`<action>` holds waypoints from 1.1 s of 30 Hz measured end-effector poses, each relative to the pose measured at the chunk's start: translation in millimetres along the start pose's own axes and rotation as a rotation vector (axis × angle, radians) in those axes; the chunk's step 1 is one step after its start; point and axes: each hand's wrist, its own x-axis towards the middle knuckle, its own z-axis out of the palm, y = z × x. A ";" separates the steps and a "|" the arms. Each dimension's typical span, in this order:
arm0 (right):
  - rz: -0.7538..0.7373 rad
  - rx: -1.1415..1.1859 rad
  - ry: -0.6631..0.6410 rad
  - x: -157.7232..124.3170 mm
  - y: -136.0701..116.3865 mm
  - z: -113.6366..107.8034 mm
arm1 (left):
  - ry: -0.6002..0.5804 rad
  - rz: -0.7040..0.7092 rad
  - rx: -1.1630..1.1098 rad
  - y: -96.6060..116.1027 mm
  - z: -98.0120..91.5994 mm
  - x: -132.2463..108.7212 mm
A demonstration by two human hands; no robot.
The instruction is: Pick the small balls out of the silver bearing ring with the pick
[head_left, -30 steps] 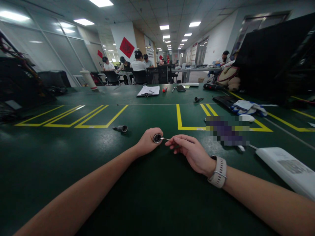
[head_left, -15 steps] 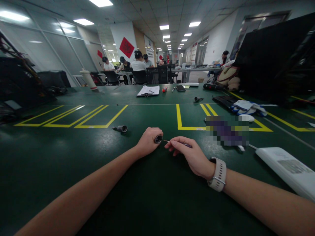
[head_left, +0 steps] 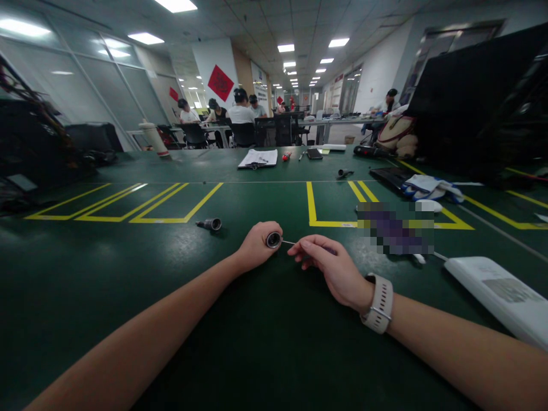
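My left hand (head_left: 258,246) is wrapped round a dark metal cylindrical part (head_left: 273,240), its round open end facing me. In my right hand (head_left: 321,257) is a thin screwdriver (head_left: 288,242), held between thumb and fingers; its shaft points left and the tip reaches the side of the cylindrical part. Whether the tip sits inside a hole is too small to tell. Left of my left hand, a similar metal part (head_left: 212,224) lies on the green table (head_left: 240,354). Another small metal part (head_left: 343,172) lies farther back on the right.
A white device (head_left: 492,285) lies at the right, near a blurred purple object (head_left: 394,229) and a white mouse (head_left: 428,205). Cloth gloves (head_left: 432,187) rest behind them. A clipboard with paper (head_left: 258,158) is at the far side. Several people sit in the background.
The cylindrical part in my left hand has turned slightly, its open end now more toward me and a little to the left. My right hand has shifted slightly right, baring more shaft.
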 end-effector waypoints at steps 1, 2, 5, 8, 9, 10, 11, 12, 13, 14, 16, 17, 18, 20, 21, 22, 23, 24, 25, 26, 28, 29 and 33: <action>-0.019 -0.043 0.004 -0.6 0.1 0.7 | -0.005 0.001 0.035 0.0 0.1 0.1; -0.034 -0.085 0.006 -1.0 0.0 1.3 | -0.015 0.008 0.067 0.0 0.1 0.0; -0.034 -0.173 -0.007 -1.1 -1.5 2.6 | -0.047 0.045 0.135 -0.6 0.3 -0.6; 0.008 -0.123 -0.013 0.1 -4.1 2.9 | -0.051 0.062 0.150 -1.5 0.6 -1.2; 0.027 -0.080 -0.010 0.6 -5.0 2.8 | -0.049 0.059 0.142 -1.8 0.6 -1.2; 0.049 -0.033 -0.007 1.1 -5.9 2.6 | -0.045 0.055 0.128 -1.9 0.6 -1.3; 0.072 0.012 -0.008 1.5 -6.7 2.2 | -0.041 0.049 0.111 -1.9 0.4 -1.2; 0.090 0.050 -0.009 1.9 -7.3 1.6 | -0.036 0.042 0.094 -1.8 0.3 -1.2; 0.105 0.079 -0.013 2.3 -7.8 1.0 | -0.033 0.037 0.077 -1.7 0.0 -1.2; 0.115 0.099 -0.016 2.6 -8.1 0.3 | -0.027 0.033 0.062 -1.5 -0.3 -1.2; 0.123 0.120 -0.023 3.3 -8.0 -1.3 | -0.018 0.026 0.031 -1.2 -0.7 -1.2; 0.124 0.126 -0.025 3.7 -7.8 -2.1 | -0.015 0.023 0.019 -1.1 -0.8 -1.1; 0.124 0.132 -0.024 4.0 -7.4 -2.6 | -0.012 0.019 0.012 -1.2 -0.8 -1.0; 0.123 0.144 -0.018 4.5 -7.0 -3.2 | -0.009 0.009 0.024 -1.6 -0.4 -0.6; 0.123 0.148 -0.015 4.6 -7.1 -3.1 | -0.013 0.005 0.039 -1.9 -0.2 -0.3; 0.123 0.150 -0.011 4.5 -7.4 -2.8 | -0.017 0.000 0.059 -2.4 0.1 0.0; 0.124 0.151 -0.009 4.4 -7.9 -2.3 | -0.021 -0.004 0.077 -2.9 0.4 0.2; 0.124 0.151 -0.007 4.2 -8.4 -1.8 | -0.024 -0.009 0.090 -3.6 0.6 0.4; 0.124 0.151 -0.007 3.9 -8.9 -1.3 | -0.026 -0.012 0.100 -4.3 0.8 0.6; 0.121 0.150 -0.006 3.6 -9.1 -0.8 | -0.024 -0.014 0.108 -5.0 1.0 0.8; 0.113 0.147 0.001 3.2 -8.7 -0.4 | -0.012 -0.019 0.124 -6.3 1.3 1.0; 0.107 0.146 0.005 3.0 -8.0 -0.5 | -0.009 -0.021 0.130 -6.8 1.5 1.0; 0.079 0.161 0.026 2.7 -3.9 -1.8 | -0.012 -0.043 0.147 -7.3 1.8 1.0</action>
